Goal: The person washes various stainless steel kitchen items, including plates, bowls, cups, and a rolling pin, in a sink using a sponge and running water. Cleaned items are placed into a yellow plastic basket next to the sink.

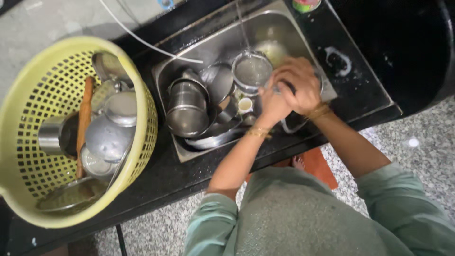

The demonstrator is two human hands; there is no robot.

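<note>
A single package is showing: a small round container [306,4], sitting on the black counter at the far corner of the sink, well beyond and slightly right of the gripping hands. Its lid is showing green, red and yellow. The top frame edge is cropping it.

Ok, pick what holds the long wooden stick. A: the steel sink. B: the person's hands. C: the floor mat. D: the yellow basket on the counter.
D: the wooden stick lies in the yellow basket among steel dishes, away from the sink where both hands work.
</note>
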